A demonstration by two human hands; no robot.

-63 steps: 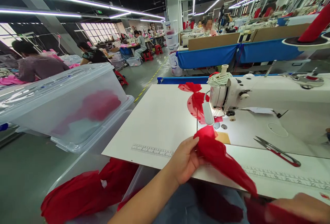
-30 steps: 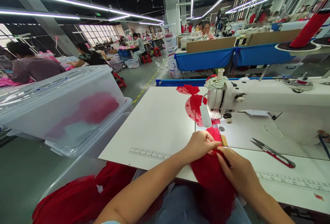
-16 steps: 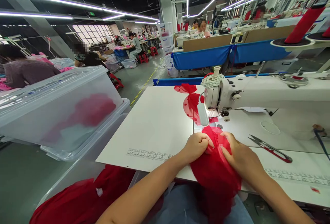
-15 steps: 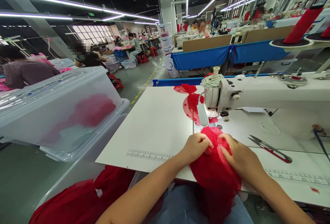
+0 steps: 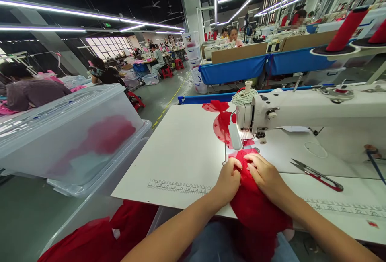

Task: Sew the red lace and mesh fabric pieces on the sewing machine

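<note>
Red sheer fabric (image 5: 256, 201) runs from under the needle area of a white sewing machine (image 5: 307, 109), across the table's front edge and down over my lap. My left hand (image 5: 229, 178) pinches its left side just in front of the machine's foot. On the other side my right hand (image 5: 263, 172) grips the same cloth, thumb and fingers closed close to the left hand. Behind the needle, more of the red fabric (image 5: 221, 125) with dark dots lies bunched on the table. A small white lamp (image 5: 235, 136) lights the spot; the needle itself is hard to make out.
Thread snips (image 5: 318, 175) lie right of my right hand. A ruler scale (image 5: 179, 187) marks the white table (image 5: 169, 149). Left stands a lidded clear bin (image 5: 69, 133), with red cloth (image 5: 99, 234) in an open bin below. Red thread cones (image 5: 346, 29) stand upper right. Other people sit farther back.
Both hands have shifted slightly left, and the right hand has come nearer the machine's foot. The fabric between them is drawn closer together. The view has tilted a little.
</note>
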